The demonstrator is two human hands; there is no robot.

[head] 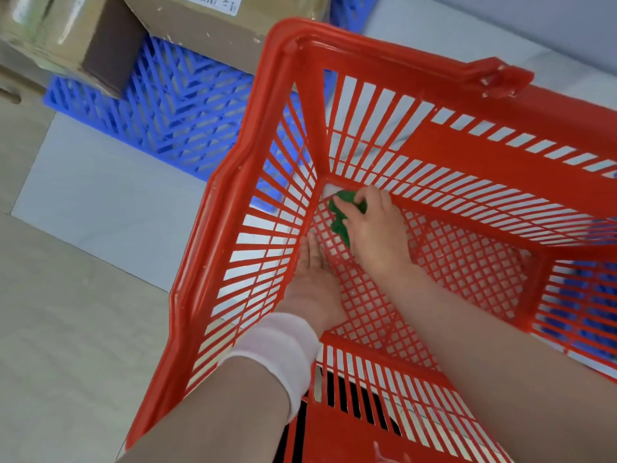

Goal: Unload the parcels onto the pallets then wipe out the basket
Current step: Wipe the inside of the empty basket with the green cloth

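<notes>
A red plastic basket (pixel 233 182) with slotted walls and a mesh floor fills the middle and right of the head view; no parcels lie inside it. My right hand (pixel 374 228) is down in the far left corner of the floor, pressing a green cloth (pixel 340 212) against the mesh. My left hand (pixel 314 282), with a pale pink wristband, rests flat and open against the inside of the left wall near the floor. Cardboard parcels (pixel 213 25) sit on a blue pallet (pixel 180 108) at the top left.
A smaller taped box (pixel 73 38) overhangs the blue pallet's left part. More blue pallet (pixel 350 8) shows behind the basket at the top. Grey and beige floor tiles (pixel 83 262) lie to the left. A red handle (pixel 497 75) rests folded on the basket's far rim.
</notes>
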